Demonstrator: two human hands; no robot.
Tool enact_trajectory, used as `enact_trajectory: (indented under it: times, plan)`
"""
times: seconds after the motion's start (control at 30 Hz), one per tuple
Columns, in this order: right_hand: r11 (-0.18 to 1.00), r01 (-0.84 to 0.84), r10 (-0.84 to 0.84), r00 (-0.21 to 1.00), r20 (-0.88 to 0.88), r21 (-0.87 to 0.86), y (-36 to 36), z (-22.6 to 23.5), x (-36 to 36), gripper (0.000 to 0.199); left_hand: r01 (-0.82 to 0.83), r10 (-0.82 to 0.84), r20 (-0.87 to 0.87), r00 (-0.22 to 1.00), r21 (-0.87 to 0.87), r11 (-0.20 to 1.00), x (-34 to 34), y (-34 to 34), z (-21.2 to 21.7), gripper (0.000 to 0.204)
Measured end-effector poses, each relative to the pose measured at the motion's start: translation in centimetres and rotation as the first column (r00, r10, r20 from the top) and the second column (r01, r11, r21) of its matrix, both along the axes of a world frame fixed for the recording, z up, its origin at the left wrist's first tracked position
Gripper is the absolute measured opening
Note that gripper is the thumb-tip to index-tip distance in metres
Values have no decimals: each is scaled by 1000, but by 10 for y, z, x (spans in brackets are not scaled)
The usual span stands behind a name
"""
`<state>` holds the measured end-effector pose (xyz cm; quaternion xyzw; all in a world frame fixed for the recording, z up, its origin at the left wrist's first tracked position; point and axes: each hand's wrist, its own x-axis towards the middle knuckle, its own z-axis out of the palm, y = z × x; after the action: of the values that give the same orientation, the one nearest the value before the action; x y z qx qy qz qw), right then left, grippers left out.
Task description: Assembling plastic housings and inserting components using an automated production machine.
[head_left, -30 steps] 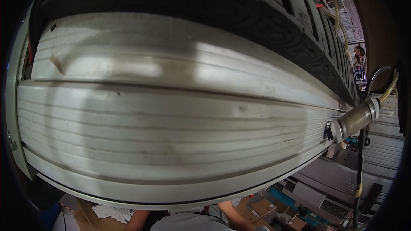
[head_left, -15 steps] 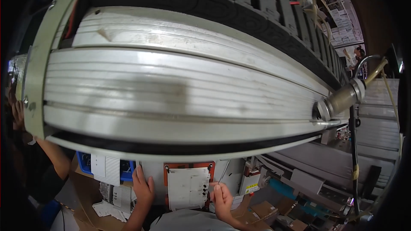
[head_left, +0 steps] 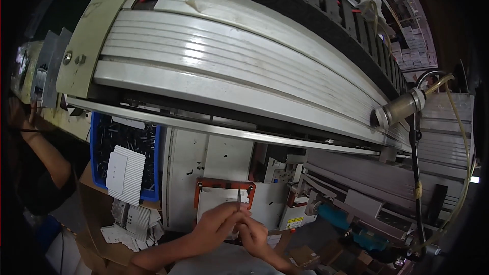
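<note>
My left hand and my right hand meet, fingers closed, over the near part of a white flat plate. That plate lies in an orange-red frame fixture with a dark screw at each far corner. A thin pointed metal tool sticks up from between the joined fingers. Its lower end is hidden, and so is whatever my left fingers pinch. The tool appears to be in my right hand. My hands cover most of the plate's near half.
A blue bin of small black parts stands left, a ribbed white plate across its near edge. More plates lie in a cardboard box. A large metal rail spans above. At far left is another person's arm.
My left hand has moved right from beside the bin to join my right hand over the plate. The tool has shifted left and stands more upright. The view has tilted, showing more of the bench.
</note>
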<state>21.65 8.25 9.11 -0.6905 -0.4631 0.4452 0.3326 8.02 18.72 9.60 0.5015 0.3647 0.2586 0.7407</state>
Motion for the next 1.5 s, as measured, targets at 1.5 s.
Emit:
enact_trajectory:
  times: [1.5]
  plan:
    - [986, 80, -159, 710, 686, 146, -89, -141, 70, 13, 226, -7, -453, 891, 432, 873, -46, 97, 11, 26]
